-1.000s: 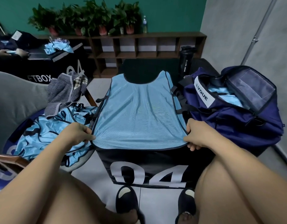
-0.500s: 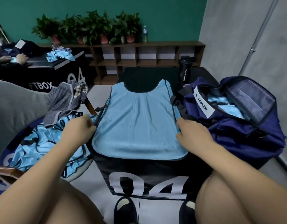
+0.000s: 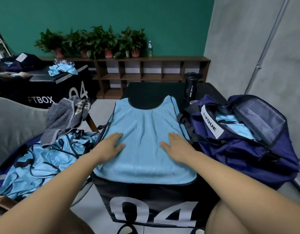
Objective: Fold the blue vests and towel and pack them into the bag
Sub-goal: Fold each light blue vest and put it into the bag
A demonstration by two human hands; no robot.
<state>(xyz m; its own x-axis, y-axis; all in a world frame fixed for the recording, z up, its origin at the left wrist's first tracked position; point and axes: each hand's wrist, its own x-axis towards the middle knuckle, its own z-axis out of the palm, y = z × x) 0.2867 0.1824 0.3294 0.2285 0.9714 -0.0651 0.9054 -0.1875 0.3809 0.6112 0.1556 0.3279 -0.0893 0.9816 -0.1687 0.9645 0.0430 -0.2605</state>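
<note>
Nearest me, a blue vest (image 3: 146, 159) lies spread flat on the black surface (image 3: 142, 91), its neck hole at twelve o'clock, not yet folded. The left hand (image 3: 112, 143) and right hand (image 3: 177, 146) rest on it palms down, fingers straight, apart on either side of its middle and gripping nothing. I'd say they are smoothing it before a first fold. At nine o'clock a heap of loose vests (image 3: 37, 164) lies unfolded. At three o'clock the navy bag (image 3: 238, 154) stands unzipped with light blue cloth (image 3: 230, 123) already inside. At ten o'clock the grey striped towel (image 3: 64, 117) hangs crumpled. Packing looks begun, with most still left.
</note>
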